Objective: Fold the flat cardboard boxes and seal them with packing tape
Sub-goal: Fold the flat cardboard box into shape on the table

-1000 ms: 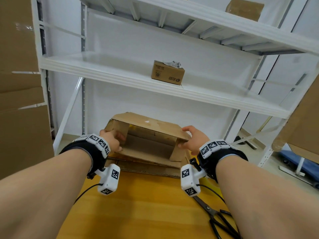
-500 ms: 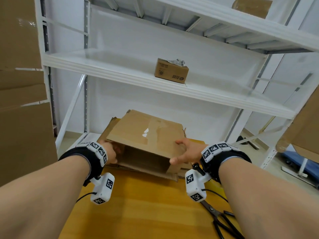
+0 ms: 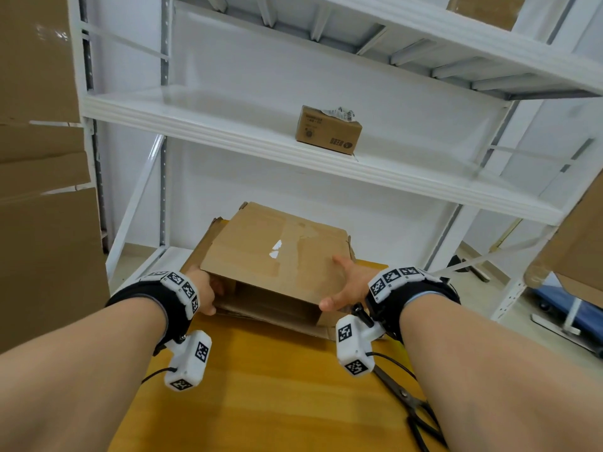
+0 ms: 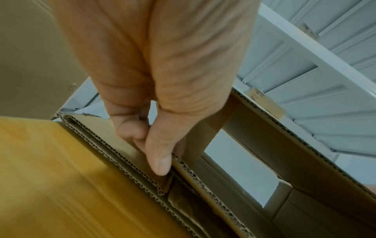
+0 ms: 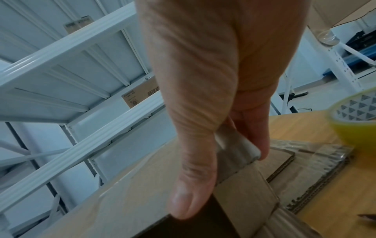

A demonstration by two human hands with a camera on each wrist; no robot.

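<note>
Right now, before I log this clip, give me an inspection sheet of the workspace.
Surface: yellow wooden table.
Job's things: cardboard box half-opened atop flat cardboard stack; yellow tape roll beside the stack.
Clutter: scissors at table's right.
Hands: left hand grips box's left edge; right hand holds its right corner.
Cables: black wrist-camera cable.
Surroundings: white shelving, small carton on it.

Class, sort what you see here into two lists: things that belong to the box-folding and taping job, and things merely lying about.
Belongs to the job:
cardboard box, gripped by left hand and right hand
flat cardboard stack
tape roll
scissors

Just lying about:
small carton on the white shelf
</note>
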